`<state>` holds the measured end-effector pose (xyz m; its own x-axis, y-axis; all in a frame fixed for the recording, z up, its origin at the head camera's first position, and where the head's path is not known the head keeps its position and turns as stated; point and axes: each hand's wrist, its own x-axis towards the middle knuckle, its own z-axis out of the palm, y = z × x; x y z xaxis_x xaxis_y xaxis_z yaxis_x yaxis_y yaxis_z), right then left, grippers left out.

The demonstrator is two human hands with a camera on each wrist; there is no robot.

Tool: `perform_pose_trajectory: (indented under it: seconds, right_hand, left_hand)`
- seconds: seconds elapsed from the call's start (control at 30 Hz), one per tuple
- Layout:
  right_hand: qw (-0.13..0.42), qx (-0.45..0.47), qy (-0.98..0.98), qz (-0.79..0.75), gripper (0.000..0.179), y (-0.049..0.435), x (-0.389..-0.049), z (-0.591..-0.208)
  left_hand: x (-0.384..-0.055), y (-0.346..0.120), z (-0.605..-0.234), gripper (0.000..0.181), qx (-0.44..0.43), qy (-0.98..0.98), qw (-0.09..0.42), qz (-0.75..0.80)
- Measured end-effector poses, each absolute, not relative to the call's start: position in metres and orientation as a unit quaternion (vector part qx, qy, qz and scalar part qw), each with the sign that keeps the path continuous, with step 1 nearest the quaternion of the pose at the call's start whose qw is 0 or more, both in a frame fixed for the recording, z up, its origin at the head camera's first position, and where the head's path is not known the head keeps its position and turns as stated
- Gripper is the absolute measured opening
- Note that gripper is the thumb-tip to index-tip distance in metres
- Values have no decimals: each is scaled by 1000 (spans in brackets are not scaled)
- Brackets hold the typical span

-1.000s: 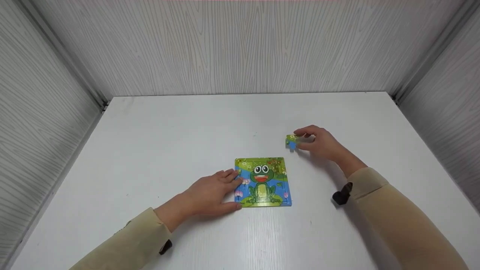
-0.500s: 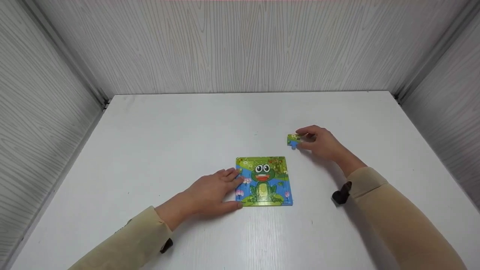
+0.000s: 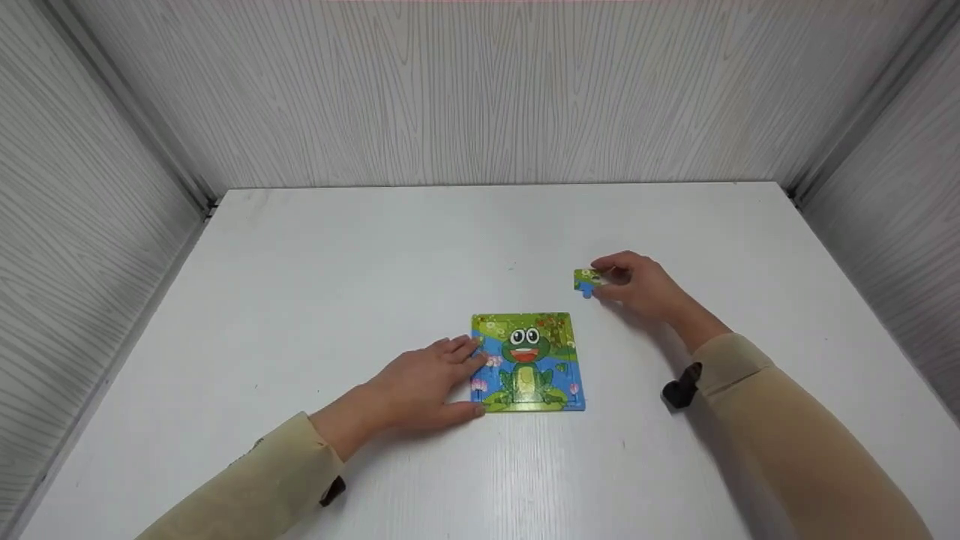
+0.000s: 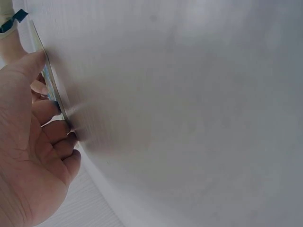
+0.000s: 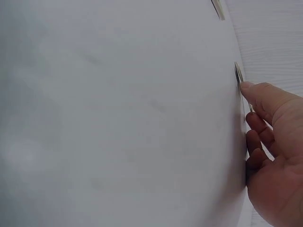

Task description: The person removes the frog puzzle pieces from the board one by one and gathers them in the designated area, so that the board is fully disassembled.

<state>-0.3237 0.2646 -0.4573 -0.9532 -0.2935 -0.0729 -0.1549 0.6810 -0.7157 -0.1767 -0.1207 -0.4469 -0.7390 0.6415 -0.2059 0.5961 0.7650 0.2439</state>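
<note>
In the head view a square frog puzzle [image 3: 528,375] lies flat on the white table. My left hand [image 3: 424,386] rests at its left side, fingertips on the picture's edge and thumb at the near left corner. From the left wrist view, the puzzle's thin edge [image 4: 57,96] shows beside that hand. Up and to the right, my right hand [image 3: 641,286] pinches a small green and blue puzzle piece [image 3: 585,280] between thumb and fingers, at or just above the tabletop. In the right wrist view the piece [image 5: 238,72] appears edge-on past the thumb.
The white table [image 3: 360,277] runs back to a pale wood-grain panel [image 3: 480,97]. Similar panels rise along the left [image 3: 82,187] and right [image 3: 892,180] sides. A dark strap end [image 3: 681,386] hangs from the right cuff, another [image 3: 332,491] from the left cuff.
The puzzle piece has turned slightly in my right hand's fingers and shifted a little away from me. My left hand and the frog puzzle stay in place against each other.
</note>
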Motion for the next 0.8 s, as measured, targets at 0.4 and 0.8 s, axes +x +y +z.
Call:
perform_pose_trajectory:
  seconds: [0.4,0.8]
  right_hand:
    - [84,-118,913,-382,48,265,-317,-444]
    - [63,-190,901,-384,38,235,-304,-428]
  left_hand:
    - [-176,-120,-444,82,330,929,144,84]
    - [-177,-120,-447,83,333,929,141,85]
